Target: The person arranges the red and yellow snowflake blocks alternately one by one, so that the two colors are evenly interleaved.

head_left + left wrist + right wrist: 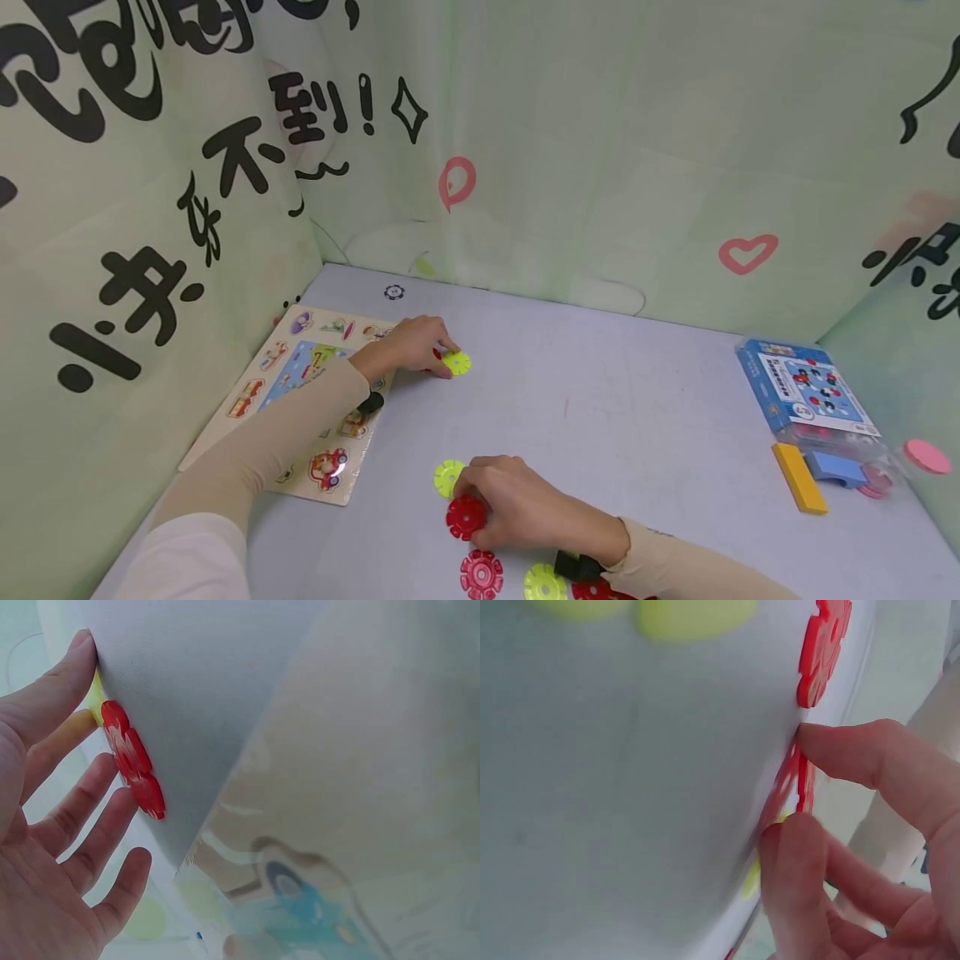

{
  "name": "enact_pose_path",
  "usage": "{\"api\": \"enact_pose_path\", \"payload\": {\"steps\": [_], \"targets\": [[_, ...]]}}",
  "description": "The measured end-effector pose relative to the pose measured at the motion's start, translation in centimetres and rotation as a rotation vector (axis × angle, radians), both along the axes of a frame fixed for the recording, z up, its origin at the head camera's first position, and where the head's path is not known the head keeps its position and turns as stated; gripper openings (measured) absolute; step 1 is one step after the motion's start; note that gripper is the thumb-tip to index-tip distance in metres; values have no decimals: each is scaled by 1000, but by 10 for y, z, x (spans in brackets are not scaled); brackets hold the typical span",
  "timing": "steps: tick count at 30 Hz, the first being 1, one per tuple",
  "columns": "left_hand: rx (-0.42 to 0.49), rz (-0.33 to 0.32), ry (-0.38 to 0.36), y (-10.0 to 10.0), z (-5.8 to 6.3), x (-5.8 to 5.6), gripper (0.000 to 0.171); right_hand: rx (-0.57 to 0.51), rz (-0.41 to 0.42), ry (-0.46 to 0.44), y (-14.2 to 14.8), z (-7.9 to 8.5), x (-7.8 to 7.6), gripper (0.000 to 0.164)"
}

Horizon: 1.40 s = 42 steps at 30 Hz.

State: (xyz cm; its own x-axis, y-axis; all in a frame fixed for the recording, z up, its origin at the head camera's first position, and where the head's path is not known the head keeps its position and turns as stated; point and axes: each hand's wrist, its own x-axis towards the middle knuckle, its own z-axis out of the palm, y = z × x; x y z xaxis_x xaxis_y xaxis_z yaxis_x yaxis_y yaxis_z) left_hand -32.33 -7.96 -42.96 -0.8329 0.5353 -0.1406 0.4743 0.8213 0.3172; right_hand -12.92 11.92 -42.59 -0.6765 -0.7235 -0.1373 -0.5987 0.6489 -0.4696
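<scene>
Near the puzzle board's right edge, my left hand [411,342] pinches a yellow-green notched plastic building disc [457,362] between thumb and index finger. Under that hand lie red notched discs [131,754], beside the loosely spread other fingers. My right hand [517,504], front and centre, grips a red notched disc [466,517] by its edges with thumb and fingers. Just beyond it on the table is another yellow-green disc [448,477]. A pinkish-red disc [482,575] lies on the near side of this hand.
The picture puzzle board [330,492] lies at the left under my left forearm. Near my right wrist are a yellow-green disc [545,582] and a red disc [591,589]. A blue toy box [813,387], a yellow block [799,477] and a blue arch block [836,469] sit at the right. Printed curtains enclose the table.
</scene>
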Motion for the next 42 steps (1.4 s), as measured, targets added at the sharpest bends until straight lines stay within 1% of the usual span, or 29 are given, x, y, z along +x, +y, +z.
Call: {"api": "enact_pose_path", "payload": {"steps": [4, 7, 11, 14, 16, 17, 21, 23, 24, 26, 28, 30, 33, 37, 42], "targets": [[4, 3, -8, -1, -1, 0, 52, -27, 80, 14, 2, -1, -4, 37], [5, 7, -10, -1, -1, 0, 52, -41, 118, 19, 4, -1, -7, 37], [6, 10, -7, 0, 0, 0, 51, -58, 92, 11, 9, 2, -12, 35], [6, 6, -7, 0, 0, -1, 52, -62, 19, 34, 16, 8, -24, 34], [4, 4, -4, 0, -1, -2, 52, -57, -49, 72, 23, 12, -40, 35], [1, 4, 0, 1, -1, -3, 53, -53, -91, 88, 27, 14, -50, 35], [-15, 12, 4, 1, -3, -4, 53, 0, -276, 139, 36, 13, -103, 36], [-22, 23, -1, 2, -3, -4, 53, 36, -345, 152, 37, 8, -129, 34], [-27, 29, -4, 2, -3, -4, 53, 56, -365, 156, 36, 7, -141, 33], [-27, 39, -14, 3, -3, -3, 53, 81, -375, 155, 34, 3, -160, 32], [-24, 45, -25, 4, -2, -2, 53, 94, -353, 146, 30, 0, -172, 34], [-24, 48, -30, 5, -1, -2, 53, 85, -324, 129, 27, -2, -178, 38], [-22, 56, -30, 6, 1, -1, 53, 63, -310, 94, 24, -3, -181, 41], [-31, 64, -30, 6, 3, -1, 53, 38, -324, 57, 23, -4, -179, 42], [-30, 59, -42, 5, 2, -1, 53, 43, -317, 65, 23, -7, -174, 48]]}}
